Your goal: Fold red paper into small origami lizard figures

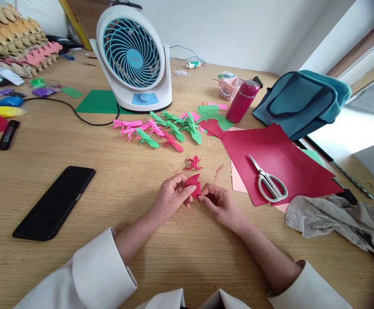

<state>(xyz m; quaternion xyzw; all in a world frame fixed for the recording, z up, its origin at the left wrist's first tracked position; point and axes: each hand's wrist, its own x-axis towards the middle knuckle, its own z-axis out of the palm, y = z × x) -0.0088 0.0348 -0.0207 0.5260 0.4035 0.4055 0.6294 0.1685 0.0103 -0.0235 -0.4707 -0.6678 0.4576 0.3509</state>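
Observation:
Between both hands is a small piece of folded red paper (193,182), its pointed tip facing up. My left hand (174,193) pinches it, thumb lying across the front. At its lower right edge, my right hand (220,204) grips the paper between thumb and forefinger, the other fingers curled in. Just beyond lies a small folded red paper figure (194,162) with thin legs. Farther back are several folded green paper figures (175,128), pink ones (128,124) and a longer red one (174,142).
White-handled scissors (272,187) rest on red paper sheets (290,159) at right, near a crumpled grey cloth (328,219). A black phone (54,204) lies at left. Behind stand a white fan (144,92), a red flask (242,101) and a teal bag (302,103).

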